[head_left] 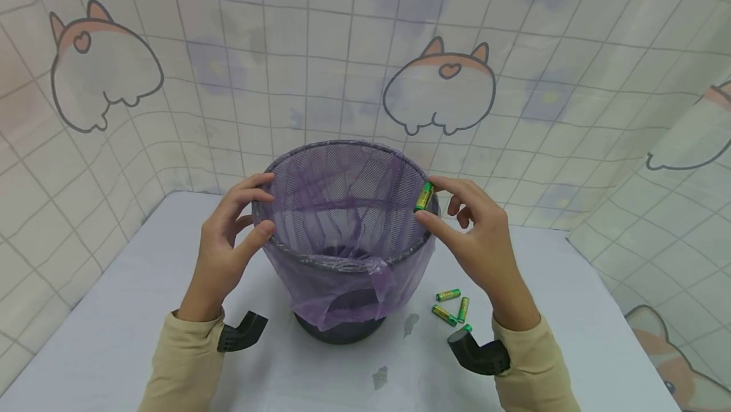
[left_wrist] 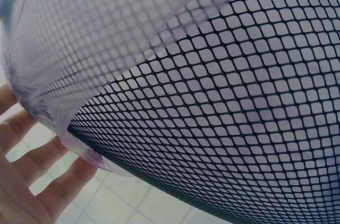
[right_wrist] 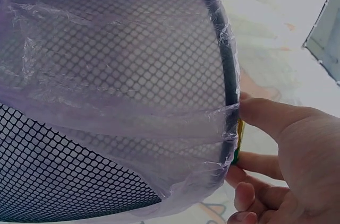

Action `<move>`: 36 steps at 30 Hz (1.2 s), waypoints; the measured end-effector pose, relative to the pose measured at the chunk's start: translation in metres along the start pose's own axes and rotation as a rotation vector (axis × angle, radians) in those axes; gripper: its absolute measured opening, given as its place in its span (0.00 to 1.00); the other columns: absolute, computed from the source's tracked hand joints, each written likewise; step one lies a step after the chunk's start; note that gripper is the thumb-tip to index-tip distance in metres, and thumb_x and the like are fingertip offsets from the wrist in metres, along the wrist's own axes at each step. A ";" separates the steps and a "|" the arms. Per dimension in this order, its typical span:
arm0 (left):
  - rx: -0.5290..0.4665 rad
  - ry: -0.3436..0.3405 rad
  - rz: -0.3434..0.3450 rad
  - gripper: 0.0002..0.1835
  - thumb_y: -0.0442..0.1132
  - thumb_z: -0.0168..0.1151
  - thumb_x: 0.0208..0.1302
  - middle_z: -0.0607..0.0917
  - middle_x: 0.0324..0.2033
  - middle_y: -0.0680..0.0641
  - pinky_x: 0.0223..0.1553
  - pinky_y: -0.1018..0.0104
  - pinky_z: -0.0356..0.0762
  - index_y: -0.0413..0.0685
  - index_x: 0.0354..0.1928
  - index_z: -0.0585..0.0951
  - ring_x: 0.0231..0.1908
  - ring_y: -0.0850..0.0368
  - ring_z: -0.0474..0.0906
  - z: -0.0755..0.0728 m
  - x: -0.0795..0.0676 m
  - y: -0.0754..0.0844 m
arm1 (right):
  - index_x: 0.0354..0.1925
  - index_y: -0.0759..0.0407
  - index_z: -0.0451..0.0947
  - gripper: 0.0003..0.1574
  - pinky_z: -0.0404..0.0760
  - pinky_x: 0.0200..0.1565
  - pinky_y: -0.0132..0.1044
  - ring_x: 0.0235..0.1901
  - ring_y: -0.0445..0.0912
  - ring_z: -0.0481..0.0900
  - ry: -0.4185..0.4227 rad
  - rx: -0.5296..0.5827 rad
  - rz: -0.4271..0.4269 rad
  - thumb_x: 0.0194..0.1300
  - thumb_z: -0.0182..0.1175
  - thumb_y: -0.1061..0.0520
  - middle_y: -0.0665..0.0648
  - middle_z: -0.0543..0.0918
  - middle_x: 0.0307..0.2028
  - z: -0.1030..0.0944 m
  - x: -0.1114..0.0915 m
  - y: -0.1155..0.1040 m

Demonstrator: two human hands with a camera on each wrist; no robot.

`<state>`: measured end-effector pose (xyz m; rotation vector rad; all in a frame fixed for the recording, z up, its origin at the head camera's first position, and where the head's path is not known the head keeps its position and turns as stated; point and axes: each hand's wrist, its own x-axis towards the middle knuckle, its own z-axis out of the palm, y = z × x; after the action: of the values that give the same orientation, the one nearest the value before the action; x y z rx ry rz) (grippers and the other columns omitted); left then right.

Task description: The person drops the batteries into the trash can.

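A dark mesh wastebasket stands upright on the table, lined with a thin purple plastic bag folded over its rim. My left hand holds the rim on the left, thumb and fingertips at the edge; in the left wrist view its fingers lie along the bagged rim. At the right rim my right hand pinches a green and yellow battery between thumb and index finger. In the right wrist view most of that battery is hidden behind the rim.
Several loose batteries lie on the white table to the right of the wastebasket, one partly hidden by the black right wrist mount. Two small grey patches show on the tabletop. A tile-patterned curtain surrounds the table's back and sides.
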<state>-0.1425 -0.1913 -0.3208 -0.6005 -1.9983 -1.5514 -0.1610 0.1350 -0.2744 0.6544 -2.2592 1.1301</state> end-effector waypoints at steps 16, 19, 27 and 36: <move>0.000 -0.005 -0.005 0.18 0.28 0.58 0.59 0.71 0.66 0.47 0.55 0.70 0.71 0.36 0.53 0.75 0.69 0.52 0.64 0.000 0.000 0.000 | 0.56 0.54 0.78 0.33 0.65 0.32 0.35 0.31 0.41 0.64 -0.016 -0.012 -0.018 0.51 0.73 0.58 0.54 0.81 0.42 0.006 0.005 -0.003; 0.005 -0.006 -0.007 0.18 0.29 0.58 0.59 0.71 0.66 0.48 0.55 0.70 0.71 0.36 0.53 0.75 0.69 0.53 0.64 0.000 0.000 0.001 | 0.57 0.54 0.78 0.34 0.65 0.32 0.34 0.31 0.41 0.64 -0.028 -0.022 -0.018 0.50 0.74 0.58 0.53 0.82 0.43 0.007 0.005 -0.003; 0.013 -0.007 -0.009 0.18 0.29 0.58 0.59 0.71 0.67 0.48 0.55 0.70 0.71 0.36 0.53 0.75 0.69 0.53 0.64 0.000 0.000 0.001 | 0.57 0.53 0.77 0.34 0.63 0.31 0.30 0.31 0.40 0.64 -0.035 -0.007 -0.014 0.51 0.74 0.58 0.53 0.82 0.44 0.009 0.005 -0.003; 0.045 -0.006 0.005 0.17 0.29 0.58 0.60 0.71 0.66 0.47 0.55 0.71 0.71 0.36 0.52 0.75 0.69 0.54 0.64 -0.001 0.000 -0.001 | 0.57 0.53 0.78 0.34 0.63 0.31 0.30 0.31 0.40 0.63 -0.040 0.005 -0.017 0.50 0.74 0.58 0.54 0.82 0.45 0.011 0.006 -0.003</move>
<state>-0.1432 -0.1924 -0.3218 -0.5925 -2.0293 -1.4997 -0.1658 0.1234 -0.2748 0.7023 -2.2812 1.1241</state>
